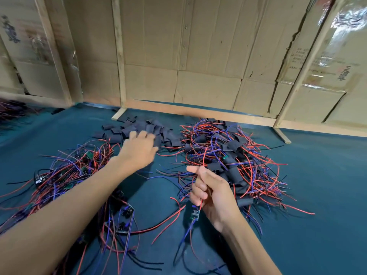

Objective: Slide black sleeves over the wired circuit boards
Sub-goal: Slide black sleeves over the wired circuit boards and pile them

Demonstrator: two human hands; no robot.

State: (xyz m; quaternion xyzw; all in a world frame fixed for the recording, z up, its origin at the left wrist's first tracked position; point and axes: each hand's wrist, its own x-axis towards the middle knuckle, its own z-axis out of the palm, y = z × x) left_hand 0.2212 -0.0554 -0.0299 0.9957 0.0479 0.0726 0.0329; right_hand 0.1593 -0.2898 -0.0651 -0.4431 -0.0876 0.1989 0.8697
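A pile of flat black sleeves [139, 127] lies at the back middle of the blue mat. My left hand [139, 148] reaches over its near edge, fingers spread and touching the sleeves. My right hand [211, 193] grips the red and blue wires of a small circuit board [194, 213], which hangs below the fist. To the left lies a heap of bare wired boards [65, 171]. On the right lies a heap of sleeved boards [230, 161] with red, blue and black wires.
The blue mat [317, 195] covers the work surface. A cardboard wall on wooden frames [198, 112] closes the back. More loose boards and wires [123, 219] lie under my left forearm. Another wire tangle [12, 110] sits at the far left.
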